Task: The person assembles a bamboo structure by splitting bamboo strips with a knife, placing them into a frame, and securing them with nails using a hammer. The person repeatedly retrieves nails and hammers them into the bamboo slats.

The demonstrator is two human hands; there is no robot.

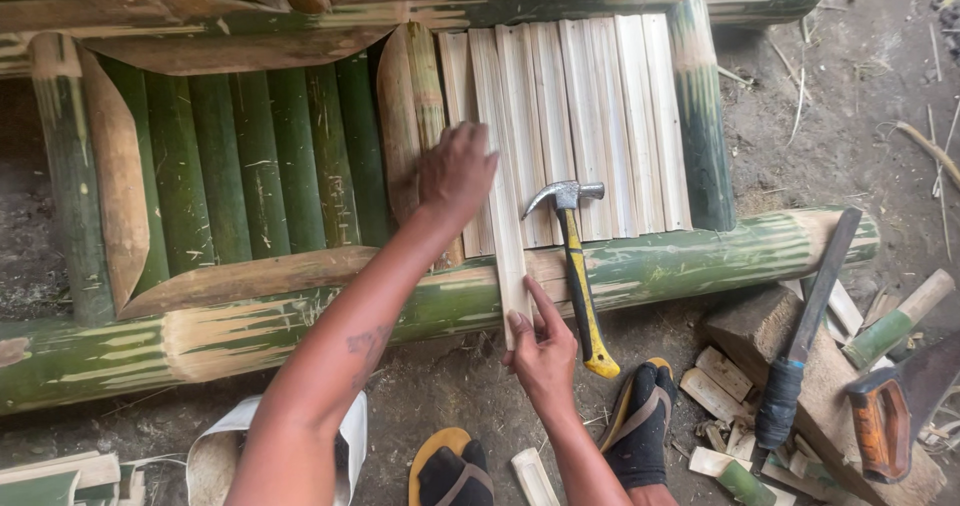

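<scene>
pressing the pale slat [507, 228] flat, left hand [455, 171] rests open-palmed on it; right hand [545, 356] pinches its near end

left hand [457, 171] flat; right hand [543, 351] pinching

Counted: one yellow-handled steel claw hammer [577, 266]; one long black-handled machete [805, 336]; one orange-handled handsaw [895, 406]; two bare hands, left hand [455, 171], right hand [543, 351]; two yellow-soled sandals [640, 421].
</scene>
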